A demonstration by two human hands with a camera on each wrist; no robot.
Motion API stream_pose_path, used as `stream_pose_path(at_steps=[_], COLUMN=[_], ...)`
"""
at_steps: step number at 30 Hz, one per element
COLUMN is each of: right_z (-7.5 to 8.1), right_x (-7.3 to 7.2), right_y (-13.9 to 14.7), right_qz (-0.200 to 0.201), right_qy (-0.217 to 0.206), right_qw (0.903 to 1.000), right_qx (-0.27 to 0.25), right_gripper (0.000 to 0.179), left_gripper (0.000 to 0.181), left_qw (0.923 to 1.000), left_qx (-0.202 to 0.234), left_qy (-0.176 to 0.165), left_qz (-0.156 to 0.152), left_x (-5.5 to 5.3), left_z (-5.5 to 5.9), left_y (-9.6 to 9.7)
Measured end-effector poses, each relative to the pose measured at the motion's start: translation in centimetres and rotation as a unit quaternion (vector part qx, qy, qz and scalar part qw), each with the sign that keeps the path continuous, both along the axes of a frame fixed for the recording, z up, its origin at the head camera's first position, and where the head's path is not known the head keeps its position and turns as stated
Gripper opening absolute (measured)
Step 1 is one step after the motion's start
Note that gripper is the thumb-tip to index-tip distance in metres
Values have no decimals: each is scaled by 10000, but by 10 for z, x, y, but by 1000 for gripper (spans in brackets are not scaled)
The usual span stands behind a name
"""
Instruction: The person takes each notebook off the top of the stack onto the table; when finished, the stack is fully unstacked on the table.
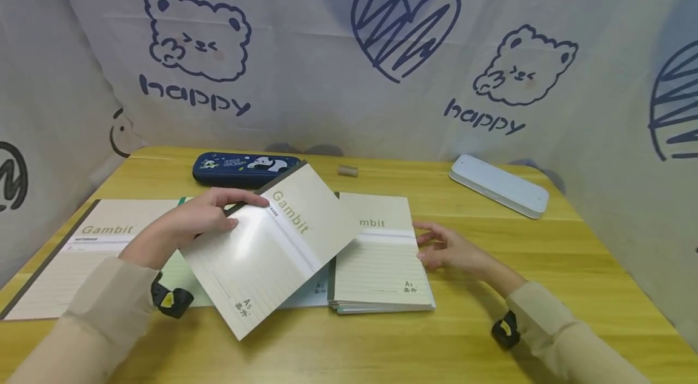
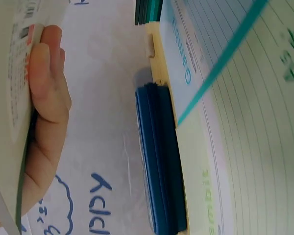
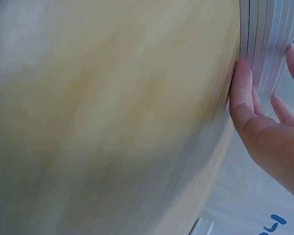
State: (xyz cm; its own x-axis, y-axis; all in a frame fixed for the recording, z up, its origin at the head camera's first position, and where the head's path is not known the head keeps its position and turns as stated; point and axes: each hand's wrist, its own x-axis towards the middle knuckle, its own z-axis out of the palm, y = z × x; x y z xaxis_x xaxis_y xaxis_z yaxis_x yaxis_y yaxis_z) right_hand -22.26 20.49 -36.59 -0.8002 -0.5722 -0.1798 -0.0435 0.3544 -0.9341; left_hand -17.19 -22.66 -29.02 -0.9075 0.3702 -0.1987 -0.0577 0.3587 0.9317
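Note:
My left hand [image 1: 182, 226] pinches a cream Gambit notebook [image 1: 272, 244] by its dark spine side, thumb on the front cover and fingertips on the back. The notebook is raised and tilted, and hides part of the things below it. Beside it lies a stack of notebooks [image 1: 376, 275], a cream one on top. My right hand [image 1: 455, 251] is at the stack's right edge, its loosely bent fingertips touching the page edges [image 3: 264, 44]. Under the raised notebook show a green notebook [image 2: 255, 112] and a blue notebook [image 2: 181, 49]. Farther left lies another cream notebook [image 1: 54, 287].
A dark blue panda pencil case [image 1: 240, 171] lies at the back left of the wooden table [image 1: 491, 329]. A small brownish block [image 1: 348, 171] is at the back middle. A white case [image 1: 498, 186] lies at the back right, before a printed cloth [image 1: 305, 57].

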Motion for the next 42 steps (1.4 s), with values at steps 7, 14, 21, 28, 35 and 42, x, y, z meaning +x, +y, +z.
stream_pose_path(at_steps=[7, 14, 21, 28, 35, 42], right_z=[0, -1, -1, 0, -3, -5], right_x=[-1, 1, 1, 1, -1, -1], right_y=[-1, -1, -1, -2, -1, -1], right_qz=[57, 17, -24, 29, 60, 46], right_qy=[-2, 21, -25, -58, -35, 19], right_qw=[10000, 10000, 10000, 10000, 9999, 10000], right_qx=[-67, -11, -12, -62, -81, -6], right_gripper=[68, 66, 68, 69, 68, 68], left_gripper=[48, 49, 54, 52, 55, 58], left_qw=[9994, 9993, 9924, 9799, 9737, 9756], left_qx=[259, 207, 628, 872, 724, 41], left_qy=[-218, -254, -250, -201, 182, 948], left_qz=[-44, -185, -1024, -1785, -2154, -1981], left_x=[11, 24, 32, 37, 47, 59], left_z=[-1, -2, -3, -6, -10, -17], left_y=[-22, -49, -73, -85, -101, -111])
